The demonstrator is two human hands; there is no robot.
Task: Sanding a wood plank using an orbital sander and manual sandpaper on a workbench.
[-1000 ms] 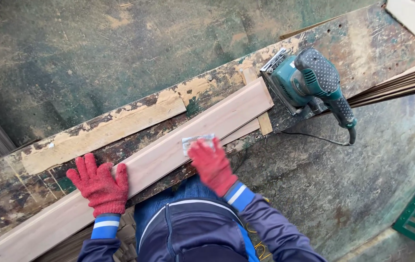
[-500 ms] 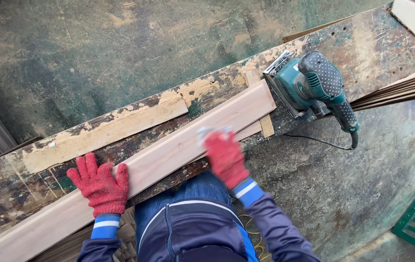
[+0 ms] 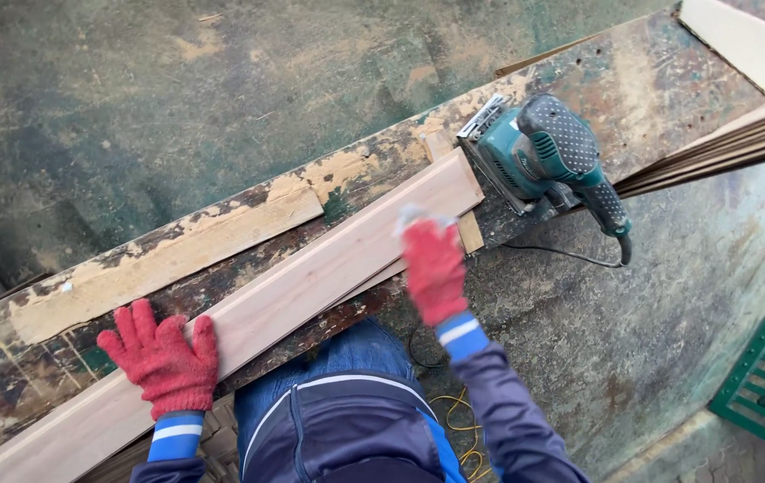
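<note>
From the head camera I see my left hand (image 3: 163,362), in a red knitted glove, spread flat with open fingers on the long pale board (image 3: 311,273), pressing it down near the bench's front edge and gripping nothing. The board lies lengthwise along the worn, paint-flaked bench (image 3: 668,80), running from the bench's lower left end up to its middle. My right hand (image 3: 434,268), also in a red glove, sits on the board's far end; it is blurred, and I think it is closed over a small pale sanding pad (image 3: 416,216), of which only a corner shows past the fingertips.

Just beyond the board's end a green and black electric sander (image 3: 539,152) rests on the bench, its cord (image 3: 561,253) trailing off the front edge. A short wood strip (image 3: 467,231) pokes out from under the board beside my right hand. A second, rough strip (image 3: 168,255) lies along the bench's back edge. Stacked thin slats (image 3: 731,143) reach in from the right, close behind the sander.
</note>
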